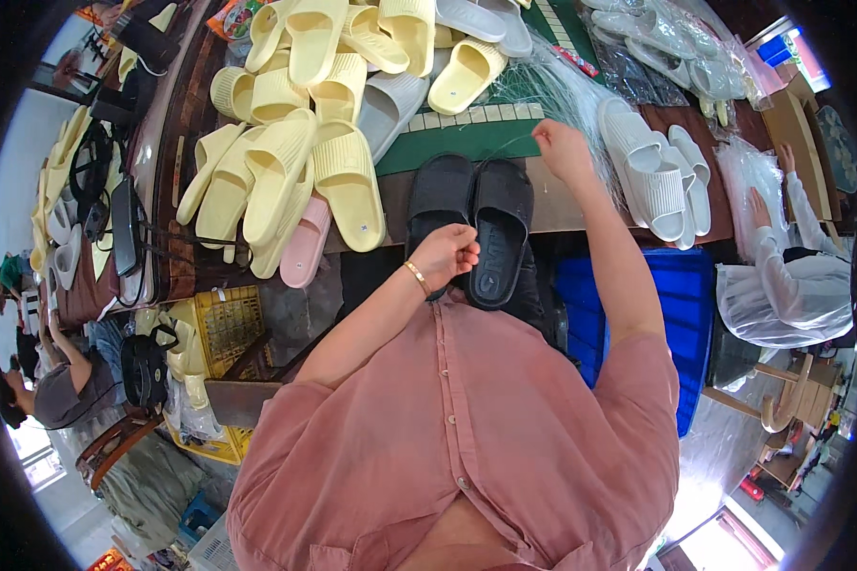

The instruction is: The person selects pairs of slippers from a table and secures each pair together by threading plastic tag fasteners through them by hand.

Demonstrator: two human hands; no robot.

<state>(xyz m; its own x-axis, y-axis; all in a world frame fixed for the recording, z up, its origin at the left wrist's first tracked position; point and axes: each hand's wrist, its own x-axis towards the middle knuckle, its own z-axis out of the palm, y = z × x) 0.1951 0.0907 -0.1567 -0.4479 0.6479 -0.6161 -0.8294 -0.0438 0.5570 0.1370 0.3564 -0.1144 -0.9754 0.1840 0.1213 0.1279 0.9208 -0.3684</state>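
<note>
A pair of black slide slippers lies side by side at the table's front edge, the left slipper (438, 195) partly behind my forearm and the right slipper (501, 233) in full view. My left hand (448, 255) is closed, fingers curled together, over the inner side of the pair; what it holds, if anything, is hidden. Farther up and to the right, my right hand (562, 150) pinches a thin clear strand that runs leftward above the slippers. Beside that hand lies a loose bundle of clear strands (576, 105) on the green mat (505, 138).
Pale yellow slippers (281, 162) are heaped on the left, with a pink slipper (307, 243) at the edge. Grey slippers (647, 167) lie right. Below the table are a blue bin (681, 314) and a yellow crate (229, 319). Co-workers sit at both sides.
</note>
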